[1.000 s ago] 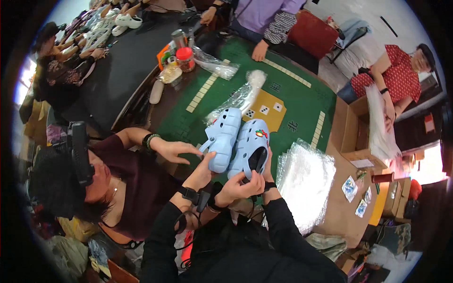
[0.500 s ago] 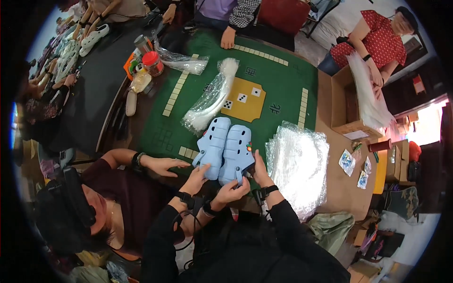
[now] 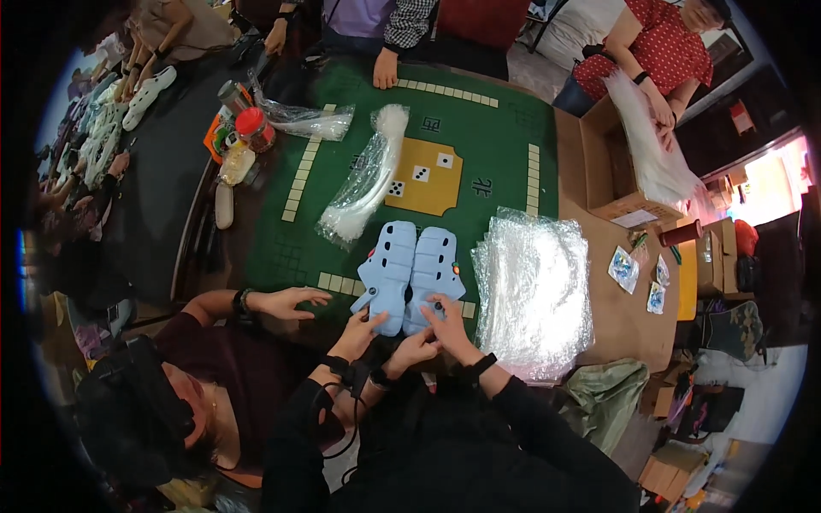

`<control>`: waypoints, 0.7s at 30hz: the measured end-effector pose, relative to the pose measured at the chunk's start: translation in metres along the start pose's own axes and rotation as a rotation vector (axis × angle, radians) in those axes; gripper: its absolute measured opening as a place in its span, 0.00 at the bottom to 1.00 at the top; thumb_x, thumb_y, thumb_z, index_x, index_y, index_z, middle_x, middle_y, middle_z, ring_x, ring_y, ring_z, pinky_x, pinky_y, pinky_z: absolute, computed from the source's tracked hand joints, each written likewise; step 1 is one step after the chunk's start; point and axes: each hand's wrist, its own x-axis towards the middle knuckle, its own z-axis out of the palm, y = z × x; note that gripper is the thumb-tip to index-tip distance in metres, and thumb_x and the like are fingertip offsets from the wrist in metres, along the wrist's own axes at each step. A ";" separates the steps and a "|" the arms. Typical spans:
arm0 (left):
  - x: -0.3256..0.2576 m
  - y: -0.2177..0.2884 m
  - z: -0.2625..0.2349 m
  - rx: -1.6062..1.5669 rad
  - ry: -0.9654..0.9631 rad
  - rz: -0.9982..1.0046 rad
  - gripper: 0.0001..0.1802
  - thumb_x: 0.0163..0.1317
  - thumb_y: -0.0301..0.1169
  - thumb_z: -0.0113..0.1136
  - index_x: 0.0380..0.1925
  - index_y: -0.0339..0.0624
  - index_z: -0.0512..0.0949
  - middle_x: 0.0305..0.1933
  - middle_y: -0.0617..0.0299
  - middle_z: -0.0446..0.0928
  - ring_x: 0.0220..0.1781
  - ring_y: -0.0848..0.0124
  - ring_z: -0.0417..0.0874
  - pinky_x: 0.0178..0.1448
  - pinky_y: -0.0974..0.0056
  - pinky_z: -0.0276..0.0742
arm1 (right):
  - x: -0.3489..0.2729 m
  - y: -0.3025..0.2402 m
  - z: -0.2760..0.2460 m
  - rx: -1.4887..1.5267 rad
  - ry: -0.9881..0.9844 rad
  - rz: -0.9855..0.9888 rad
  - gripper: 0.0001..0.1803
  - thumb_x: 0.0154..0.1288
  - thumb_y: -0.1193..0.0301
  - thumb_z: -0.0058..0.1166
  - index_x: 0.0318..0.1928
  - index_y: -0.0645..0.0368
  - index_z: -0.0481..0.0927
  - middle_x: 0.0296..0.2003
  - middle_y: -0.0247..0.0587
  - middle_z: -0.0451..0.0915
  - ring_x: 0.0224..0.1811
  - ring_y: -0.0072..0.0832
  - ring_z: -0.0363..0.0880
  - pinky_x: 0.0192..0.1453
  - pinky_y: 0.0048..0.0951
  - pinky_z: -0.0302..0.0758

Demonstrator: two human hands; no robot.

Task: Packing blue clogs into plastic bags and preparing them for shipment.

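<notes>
A pair of light blue clogs (image 3: pixel 410 272) lies side by side on the green game table (image 3: pixel 505 128), heels toward me at its near edge. My left hand (image 3: pixel 366 329) grips the heel of the left clog. My right hand (image 3: pixel 443 323) rests on the heel of the right clog, fingers pressed on it. Both hands are close together, and my dark sleeves come up from below.
A stack of clear plastic bags (image 3: pixel 532 295) lies right of the clogs. A long bundle of bags (image 3: pixel 363 184) lies beyond them. A seated person's hand (image 3: pixel 286 301) rests at the left. Jars (image 3: pixel 244 128) and other people's hands (image 3: pixel 385 73) are at the far edge, and open cardboard boxes (image 3: pixel 611 184) at the right.
The clogs have come down from a raised tilt and now lie flat and closer to me. My hands have slid to their heel ends. The neighbour's hand stays beside them.
</notes>
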 end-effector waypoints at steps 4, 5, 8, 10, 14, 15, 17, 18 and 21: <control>-0.003 0.008 0.012 -0.017 -0.003 0.008 0.18 0.60 0.28 0.59 0.50 0.42 0.72 0.43 0.67 0.76 0.42 0.75 0.78 0.42 0.68 0.74 | 0.021 0.001 -0.008 -0.070 -0.177 -0.097 0.31 0.54 0.61 0.61 0.59 0.50 0.68 0.51 0.51 0.71 0.59 0.44 0.65 0.60 0.36 0.64; -0.010 0.013 0.022 0.018 0.012 -0.029 0.18 0.60 0.29 0.59 0.50 0.42 0.71 0.42 0.68 0.76 0.39 0.76 0.77 0.39 0.68 0.73 | 0.023 0.002 -0.013 -0.034 -0.239 -0.052 0.34 0.53 0.61 0.62 0.61 0.47 0.66 0.53 0.52 0.70 0.61 0.45 0.64 0.62 0.36 0.62; -0.011 0.019 0.048 -0.038 0.042 0.016 0.19 0.59 0.32 0.60 0.50 0.46 0.71 0.39 0.71 0.75 0.33 0.78 0.75 0.31 0.71 0.68 | 0.036 -0.006 -0.013 -0.034 -0.079 -0.123 0.34 0.51 0.61 0.64 0.60 0.47 0.67 0.51 0.52 0.71 0.58 0.45 0.67 0.61 0.36 0.64; -0.011 0.014 0.058 -0.104 0.077 0.007 0.19 0.59 0.31 0.60 0.51 0.47 0.70 0.41 0.70 0.74 0.36 0.77 0.75 0.32 0.71 0.69 | 0.032 -0.018 -0.019 0.023 -0.010 -0.082 0.33 0.50 0.62 0.65 0.58 0.49 0.69 0.49 0.49 0.73 0.55 0.42 0.70 0.59 0.35 0.66; -0.020 0.032 0.087 -0.104 -0.011 -0.060 0.21 0.59 0.30 0.60 0.52 0.44 0.70 0.42 0.67 0.74 0.42 0.76 0.75 0.39 0.69 0.72 | 0.035 -0.023 -0.046 -0.039 0.053 -0.083 0.26 0.51 0.68 0.63 0.53 0.54 0.72 0.47 0.43 0.75 0.49 0.34 0.73 0.55 0.31 0.68; -0.021 0.031 0.091 -0.074 -0.032 -0.006 0.22 0.59 0.28 0.59 0.53 0.42 0.69 0.44 0.66 0.74 0.44 0.75 0.75 0.42 0.68 0.72 | 0.031 -0.029 -0.053 -0.016 0.083 -0.091 0.25 0.52 0.69 0.62 0.52 0.55 0.72 0.47 0.43 0.75 0.49 0.34 0.73 0.55 0.30 0.67; -0.018 0.025 0.102 0.020 -0.107 0.190 0.26 0.58 0.27 0.60 0.57 0.35 0.66 0.51 0.61 0.72 0.50 0.73 0.73 0.54 0.66 0.70 | 0.021 -0.045 -0.069 0.032 0.140 -0.106 0.21 0.54 0.72 0.61 0.49 0.57 0.73 0.44 0.41 0.74 0.47 0.31 0.72 0.53 0.27 0.67; -0.018 0.024 0.115 0.026 -0.120 0.178 0.26 0.58 0.27 0.60 0.57 0.35 0.66 0.51 0.61 0.72 0.50 0.73 0.73 0.54 0.66 0.70 | 0.016 -0.044 -0.081 0.028 0.155 -0.099 0.21 0.54 0.72 0.61 0.49 0.57 0.73 0.44 0.41 0.74 0.47 0.31 0.72 0.53 0.27 0.67; -0.024 0.023 0.164 0.231 -0.199 0.236 0.30 0.57 0.29 0.62 0.58 0.31 0.64 0.55 0.59 0.70 0.55 0.71 0.70 0.59 0.67 0.65 | -0.006 -0.047 -0.126 0.105 0.342 -0.072 0.17 0.54 0.73 0.61 0.45 0.58 0.73 0.40 0.36 0.72 0.43 0.26 0.70 0.49 0.25 0.66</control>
